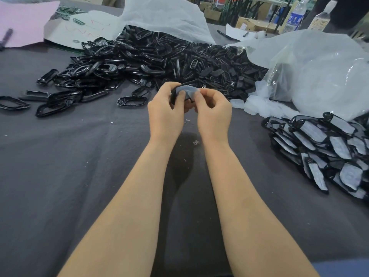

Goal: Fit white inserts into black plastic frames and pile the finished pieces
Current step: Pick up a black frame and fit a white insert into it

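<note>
**Head view: one insert going in, far more frames left than done**

You are holding a single black frame (174,95) in the air between both hands, above the grey cloth (79,156). Your left hand (166,108) is curled round the frame's left end, with its thumb on the face. Your right hand (214,110) pinches the right end of the white insert (187,90) against the frame with thumb and forefinger. Neither hand is free.

A pile of finished pieces (323,148) lies well to the right of your right hand and nearer to you. Each piece in it shows a pale insert inside its black rim.

Beyond both hands and out to the left of your left hand lies a much larger heap of empty frames (159,56), spilling from a plastic bag (165,15). Loose inserts (257,102) lie just beyond and to the right of your right hand. By the size of the two piles, I judge that most of the job is ahead of you.

The frame's long axis runs side to side from one hand to the other, roughly level. The face carrying the insert is turned up towards you, and the left end curves down under your thumb. Your fingers cover the edges, so I cannot tell whether the insert has seated all the way round.
</note>
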Tool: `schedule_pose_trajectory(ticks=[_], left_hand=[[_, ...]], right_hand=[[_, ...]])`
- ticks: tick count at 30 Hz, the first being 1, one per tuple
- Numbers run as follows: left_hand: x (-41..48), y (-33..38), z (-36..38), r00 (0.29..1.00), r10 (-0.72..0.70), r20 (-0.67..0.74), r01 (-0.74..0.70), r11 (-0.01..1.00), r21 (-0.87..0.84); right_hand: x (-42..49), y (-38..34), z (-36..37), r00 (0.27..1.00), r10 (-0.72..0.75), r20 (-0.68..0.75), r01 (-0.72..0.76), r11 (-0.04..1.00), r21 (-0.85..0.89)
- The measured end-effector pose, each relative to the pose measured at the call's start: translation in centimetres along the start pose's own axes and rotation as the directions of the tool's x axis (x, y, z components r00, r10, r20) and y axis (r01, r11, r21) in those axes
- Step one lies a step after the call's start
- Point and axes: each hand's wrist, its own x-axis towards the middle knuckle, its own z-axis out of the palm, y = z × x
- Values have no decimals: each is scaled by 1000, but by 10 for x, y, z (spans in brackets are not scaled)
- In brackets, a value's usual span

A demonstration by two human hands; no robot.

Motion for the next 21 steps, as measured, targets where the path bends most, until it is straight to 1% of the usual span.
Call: schedule_pose_trajectory(ticks=[4, 9, 14, 19, 21], left_hand=[[-1, -1, 1, 997, 58, 51, -61, 996, 62], [1, -1, -1, 991, 66, 117, -77, 992, 99], [4, -2, -4, 987, 35, 159, -55, 991, 122], [6, -6, -4, 988, -10, 151, -16, 985, 170], [6, -7, -4, 989, -10, 149, -18, 983, 182]], right_hand=[[4, 2, -4, 998, 67, -1, -67, 998, -1], [9, 4, -7, 996, 94, -1, -94, 995, -28], [12, 7, -12, 996, 88, 11, -87, 993, -80], [13, 6, -14, 1000, -4, 19, 7, 982, -187], [13, 7, -13, 999, 3, 41, 6, 977, -214]])
